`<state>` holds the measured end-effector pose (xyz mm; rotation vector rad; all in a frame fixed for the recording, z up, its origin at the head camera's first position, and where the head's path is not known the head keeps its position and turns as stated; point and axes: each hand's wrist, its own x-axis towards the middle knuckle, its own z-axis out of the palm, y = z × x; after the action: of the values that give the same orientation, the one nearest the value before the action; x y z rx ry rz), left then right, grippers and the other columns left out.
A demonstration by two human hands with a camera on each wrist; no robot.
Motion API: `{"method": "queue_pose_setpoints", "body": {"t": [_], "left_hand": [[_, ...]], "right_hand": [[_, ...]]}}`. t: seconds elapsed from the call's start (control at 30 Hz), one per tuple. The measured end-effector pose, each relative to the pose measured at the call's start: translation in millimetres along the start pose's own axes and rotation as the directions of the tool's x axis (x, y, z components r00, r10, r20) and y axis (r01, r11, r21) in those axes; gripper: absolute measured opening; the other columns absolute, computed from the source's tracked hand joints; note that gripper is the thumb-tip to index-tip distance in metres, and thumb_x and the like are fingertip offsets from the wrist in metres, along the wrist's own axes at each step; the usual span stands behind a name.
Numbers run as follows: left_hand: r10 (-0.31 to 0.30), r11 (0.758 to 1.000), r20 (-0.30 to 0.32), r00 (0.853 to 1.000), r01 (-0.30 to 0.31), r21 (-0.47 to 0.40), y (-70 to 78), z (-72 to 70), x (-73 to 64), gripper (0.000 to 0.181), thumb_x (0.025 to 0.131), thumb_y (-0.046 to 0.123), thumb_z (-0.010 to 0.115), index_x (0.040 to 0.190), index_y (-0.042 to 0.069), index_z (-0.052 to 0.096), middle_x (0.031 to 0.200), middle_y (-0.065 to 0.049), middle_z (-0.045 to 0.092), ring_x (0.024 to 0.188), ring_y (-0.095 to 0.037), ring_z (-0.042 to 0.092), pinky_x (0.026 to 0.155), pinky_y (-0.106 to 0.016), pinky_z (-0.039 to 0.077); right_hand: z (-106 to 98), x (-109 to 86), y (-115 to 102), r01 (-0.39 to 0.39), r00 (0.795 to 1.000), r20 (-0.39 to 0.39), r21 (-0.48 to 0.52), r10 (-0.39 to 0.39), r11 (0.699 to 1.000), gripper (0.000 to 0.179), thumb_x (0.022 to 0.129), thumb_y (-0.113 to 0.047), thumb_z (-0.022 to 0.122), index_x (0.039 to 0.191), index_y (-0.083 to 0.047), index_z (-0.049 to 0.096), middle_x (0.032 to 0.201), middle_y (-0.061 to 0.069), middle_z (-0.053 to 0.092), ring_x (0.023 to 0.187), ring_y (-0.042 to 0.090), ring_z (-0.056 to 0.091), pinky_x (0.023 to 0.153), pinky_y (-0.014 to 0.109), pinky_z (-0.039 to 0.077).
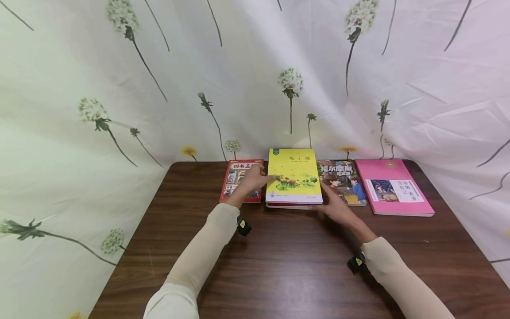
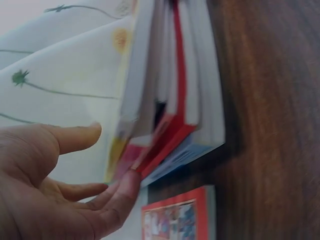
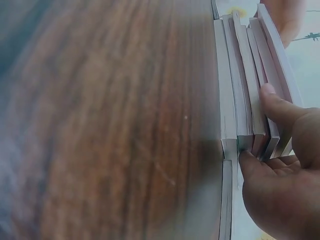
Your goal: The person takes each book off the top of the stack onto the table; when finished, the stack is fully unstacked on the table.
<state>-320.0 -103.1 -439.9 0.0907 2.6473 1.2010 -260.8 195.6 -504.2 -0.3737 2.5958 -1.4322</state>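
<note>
A stack of books (image 2: 187, 100) lies on the table, its edges slightly uneven. On top is a yellow book (image 1: 295, 173) with a cartoon meadow cover; a red cover shows lower in the pile. At the stack's left side is my left hand (image 1: 253, 179), its fingertips touching the book edges in the left wrist view and its thumb held away. My right hand (image 1: 336, 206) holds the near right corner, the thumb (image 3: 280, 105) against the front page edges and the fingers along the right side.
Left of the stack lies a red book (image 1: 229, 195), partly behind my left hand. To the right are a dark illustrated book (image 1: 350, 188) and a pink book (image 1: 398, 206). A flower-patterned cloth (image 1: 247, 88) hangs behind the brown wooden table (image 1: 279, 266).
</note>
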Motion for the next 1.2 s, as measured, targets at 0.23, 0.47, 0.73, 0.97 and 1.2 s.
{"method": "queue_pose_setpoints", "body": {"t": [0.23,0.47,0.73,0.97,1.2], "left_hand": [[-0.013,1.000,0.013,1.000,0.013,0.015,-0.2,10.4,-5.5,0.072,0.102,0.042,0.072,0.153,-0.004,0.050,0.134,-0.022,0.062,0.079,-0.022,0.054,0.073,-0.038,0.049],[-0.041,0.999,0.007,0.999,0.041,0.008,3.8,10.3,-4.2,0.046,0.100,0.038,0.075,0.123,-0.001,0.067,0.070,-0.001,0.043,0.055,-0.014,0.033,0.054,-0.032,0.035],[-0.063,0.997,-0.001,0.998,0.063,-0.033,3.4,8.5,-3.8,0.038,0.099,0.036,0.077,0.116,0.002,0.071,0.072,0.000,0.045,0.056,-0.015,0.034,0.052,-0.032,0.034],[-0.099,0.992,0.003,0.995,0.099,-0.083,2.4,8.4,-2.3,0.047,0.098,0.035,0.078,0.069,0.015,0.048,0.056,0.006,0.025,0.051,-0.013,0.021,0.048,-0.031,0.024],[-0.103,0.965,-0.008,0.995,0.098,-0.242,-1.7,6.9,-4.9,0.031,0.099,0.030,0.078,0.092,0.008,0.058,0.079,-0.002,0.047,0.068,-0.017,0.037,0.067,-0.037,0.036]], "right_hand": [[1.5,2.5,-0.2,0.041,0.999,-0.014,0.010,-0.041,0.999,0.098,0.099,-0.006,0.075,0.173,-0.011,0.011,0.173,0.025,0.030,0.148,0.048,0.047,0.118,0.061,0.046],[2.9,3.0,-0.1,0.025,0.999,-0.043,-0.030,-0.027,0.999,0.092,0.100,-0.003,0.072,0.172,-0.007,0.014,0.171,0.027,0.033,0.149,0.047,0.047,0.117,0.059,0.047],[1.4,2.1,-1.0,0.040,0.998,-0.050,-0.060,-0.043,0.997,0.091,0.100,-0.005,0.072,0.171,-0.005,0.015,0.172,0.027,0.028,0.152,0.047,0.042,0.120,0.061,0.043],[0.1,1.7,-0.7,0.025,0.998,-0.062,-0.100,-0.031,0.995,0.089,0.100,-0.004,0.071,0.170,-0.002,0.018,0.173,0.027,0.026,0.155,0.047,0.037,0.119,0.064,0.042],[0.1,2.1,-0.6,0.055,0.998,-0.030,-0.073,-0.057,0.996,0.085,0.099,0.003,0.065,0.171,-0.006,0.020,0.176,0.023,0.020,0.158,0.042,0.033,0.111,0.049,0.048]]}}
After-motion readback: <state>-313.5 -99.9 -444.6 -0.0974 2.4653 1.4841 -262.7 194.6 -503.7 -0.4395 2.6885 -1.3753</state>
